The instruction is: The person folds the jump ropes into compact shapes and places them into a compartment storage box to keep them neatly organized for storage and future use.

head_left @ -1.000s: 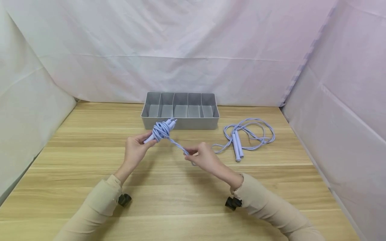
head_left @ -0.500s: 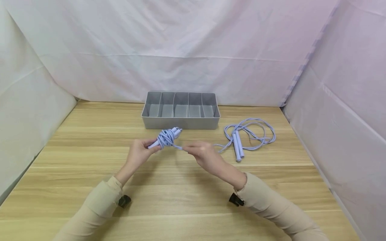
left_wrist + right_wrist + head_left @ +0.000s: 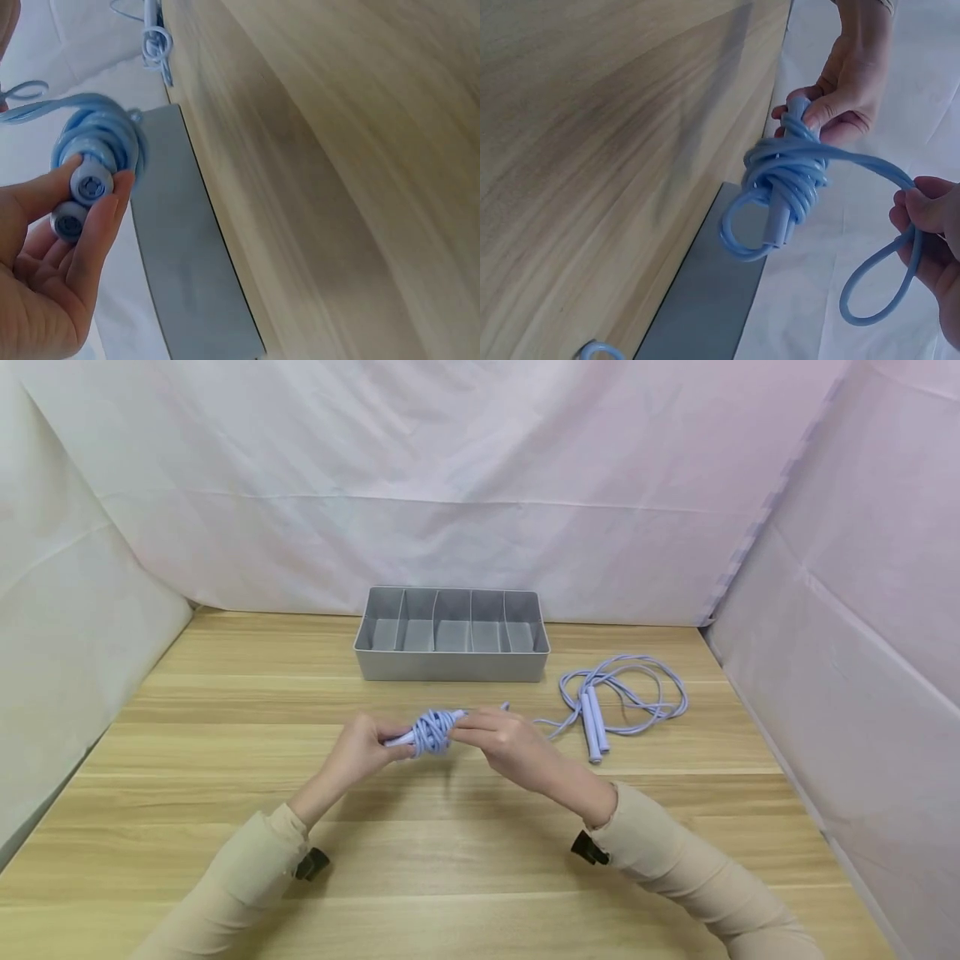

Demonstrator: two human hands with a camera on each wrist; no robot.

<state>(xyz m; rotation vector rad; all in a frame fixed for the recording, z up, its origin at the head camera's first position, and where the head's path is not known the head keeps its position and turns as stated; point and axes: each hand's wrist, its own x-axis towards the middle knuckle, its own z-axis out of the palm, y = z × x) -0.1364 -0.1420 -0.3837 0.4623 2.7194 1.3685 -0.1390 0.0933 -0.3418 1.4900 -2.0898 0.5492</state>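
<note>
My left hand (image 3: pixel 363 750) grips the handle ends of a light-blue jump rope (image 3: pixel 432 732), thumb and fingers around both handles. Its cord is wound in several turns about the middle of the handles, as the right wrist view shows. Between thumb and fingers, my right hand (image 3: pixel 934 236) pinches the doubled free end of the cord (image 3: pixel 870 163); a small loop hangs below the pinch. In the left wrist view the two round handle ends (image 3: pixel 91 182) stick out between the left fingers. Both hands are held over the table in front of the grey box.
A grey divided box (image 3: pixel 452 666) with several compartments stands at the back of the wooden table (image 3: pixel 420 877). To its right lies a second light-blue jump rope (image 3: pixel 592 727), loosely coiled, handles side by side. White cloth (image 3: pixel 450 543) hangs behind and at both sides.
The left hand has moved right and toward me with the wound rope, now more level. The right hand has come close to the bundle, and less free cord shows between the hands.
</note>
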